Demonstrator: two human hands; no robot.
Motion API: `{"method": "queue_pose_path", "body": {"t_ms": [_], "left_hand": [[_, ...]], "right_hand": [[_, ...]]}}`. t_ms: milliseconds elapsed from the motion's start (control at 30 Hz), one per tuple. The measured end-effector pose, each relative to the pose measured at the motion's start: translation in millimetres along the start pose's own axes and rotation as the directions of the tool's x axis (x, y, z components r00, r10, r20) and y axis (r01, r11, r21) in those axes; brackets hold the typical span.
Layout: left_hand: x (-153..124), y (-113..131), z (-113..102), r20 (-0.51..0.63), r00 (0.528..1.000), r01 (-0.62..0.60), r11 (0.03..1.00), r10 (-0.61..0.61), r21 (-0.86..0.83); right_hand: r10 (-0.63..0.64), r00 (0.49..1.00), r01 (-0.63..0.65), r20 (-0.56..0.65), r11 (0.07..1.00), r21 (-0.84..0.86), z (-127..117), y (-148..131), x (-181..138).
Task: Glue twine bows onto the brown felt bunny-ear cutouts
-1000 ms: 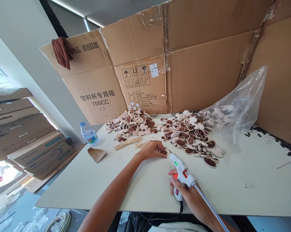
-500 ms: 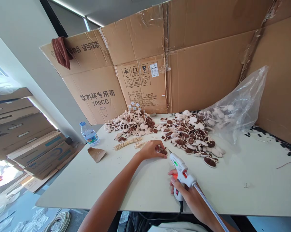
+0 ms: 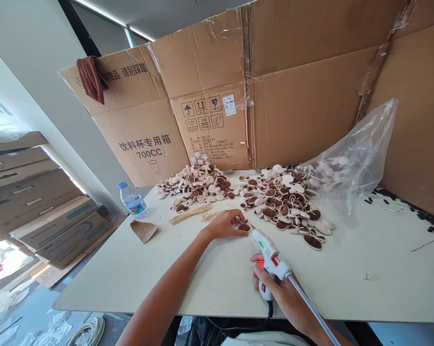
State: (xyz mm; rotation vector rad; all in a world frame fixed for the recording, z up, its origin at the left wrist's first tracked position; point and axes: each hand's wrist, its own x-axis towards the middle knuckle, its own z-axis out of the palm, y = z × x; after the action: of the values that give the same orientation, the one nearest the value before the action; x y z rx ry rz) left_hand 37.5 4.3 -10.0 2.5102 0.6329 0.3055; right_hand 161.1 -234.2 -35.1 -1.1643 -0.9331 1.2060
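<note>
Bench view, read from left to right. A clear plastic water bottle with a blue cap stands at the left edge of the pale tabletop, with a torn scrap of brown cardboard just beside it and a bundle of thin tan sticks lying nearer the centre. Behind the sticks lies a mound of pinkish-beige felt pieces. The left hand rests palm down, its fingertips pinning a small brown-and-pink felt piece flat to the table; it presses rather than grasps. Just beside this piece points the nozzle of the white hot-glue gun with a green indicator, around whose grip the right hand is closed, one finger at the trigger. Good practice here appears to be holding the piece still, bringing the nozzle close, laying a small bead of glue and keeping the pinning fingertips clear of the hot tip. To the right spreads a heap of brown felt pieces with cream bows, partly spilling from a crumpled clear plastic bag.
</note>
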Motion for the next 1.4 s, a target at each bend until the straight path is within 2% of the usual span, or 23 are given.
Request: {"method": "queue_pose_path", "body": {"t_ms": [100,300,733,1167,1400], "left_hand": [[0.4,0.9,1.7,-0.018,1.000,-0.009,1.000,0.010,0.020],[-1.0,-0.7,-3.3,0.036,0.999,-0.038,0.999,0.038,-0.008],[1.6,0.4,3.3,-0.030,0.994,-0.102,0.994,0.103,0.037],[-0.8,4.6,2.0,-0.024,0.998,-0.056,0.998,0.057,0.017],[0.9,3.5,2.9,-0.034,0.997,-0.066,0.998,0.067,0.021]], "right_hand": [[0.000,1.000,0.000,0.004,1.000,-0.009,-0.4,0.4,0.3],[-0.001,1.000,0.001,0.007,1.000,0.003,-0.3,0.3,0.3],[-0.006,1.000,0.006,0.009,1.000,-0.020,0.4,0.5,-0.4],[-0.016,1.000,0.017,0.007,0.996,-0.083,0.6,2.2,-0.3],[-0.025,0.995,0.014,-0.099,0.994,-0.105,6.9,5.3,3.3]]}}
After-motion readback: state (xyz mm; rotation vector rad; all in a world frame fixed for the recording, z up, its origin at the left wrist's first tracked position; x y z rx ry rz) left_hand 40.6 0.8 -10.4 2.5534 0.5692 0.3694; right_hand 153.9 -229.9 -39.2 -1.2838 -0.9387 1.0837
